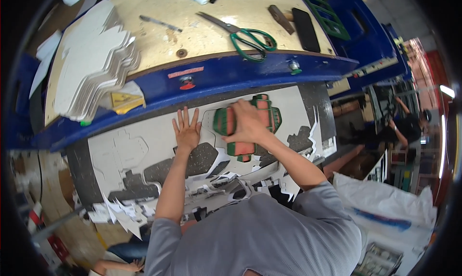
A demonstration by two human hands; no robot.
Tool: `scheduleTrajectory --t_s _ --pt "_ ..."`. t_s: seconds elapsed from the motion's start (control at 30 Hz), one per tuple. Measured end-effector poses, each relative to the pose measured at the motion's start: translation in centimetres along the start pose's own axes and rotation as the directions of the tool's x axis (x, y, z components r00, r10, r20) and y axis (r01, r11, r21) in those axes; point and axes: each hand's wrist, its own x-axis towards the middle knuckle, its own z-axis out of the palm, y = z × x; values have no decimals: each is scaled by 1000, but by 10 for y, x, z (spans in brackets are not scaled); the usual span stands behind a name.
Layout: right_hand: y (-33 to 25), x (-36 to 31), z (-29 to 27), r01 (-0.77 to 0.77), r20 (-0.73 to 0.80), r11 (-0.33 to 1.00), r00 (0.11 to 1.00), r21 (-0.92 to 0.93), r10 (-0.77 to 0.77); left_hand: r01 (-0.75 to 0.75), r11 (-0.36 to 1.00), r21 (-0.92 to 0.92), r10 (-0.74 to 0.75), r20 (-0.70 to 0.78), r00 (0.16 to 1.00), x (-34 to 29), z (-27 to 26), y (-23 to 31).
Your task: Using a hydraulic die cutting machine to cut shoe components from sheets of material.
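My left hand (187,134) lies flat with fingers spread on a pale card sheet (161,124). Just right of it, my right hand (246,121) grips a red and green cutting die (263,116) from above, its fingers partly covering the die. The die rests on or just over the sheet; I cannot tell which. At the sheet's left, a cut outline (126,148) shows in the card. Shaped openings beside both hands reveal the dark speckled board (180,165) underneath.
Card scraps (231,184) crowd the near edge. Beyond the blue beam (211,71), a wooden top holds stacked card cutouts (94,59), green-handled scissors (252,40), a pen (161,23), a hammer (281,20) and a black phone (305,30). Another person (404,129) stands far right.
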Motion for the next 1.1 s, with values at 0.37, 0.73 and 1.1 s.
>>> scheduleTrajectory --t_s 0.37,0.73,1.1 --pt "155 -151 -97 59 -637 778 614 626 466 351 578 -737 -507 13 862 -49 -20 80" --pt "162 -141 -138 52 -319 982 948 184 10 757 -294 -584 -315 807 500 -59 -13 76" --pt "155 -159 -9 224 385 974 896 34 -219 675 -259 -690 -588 668 457 -42 -3 103"
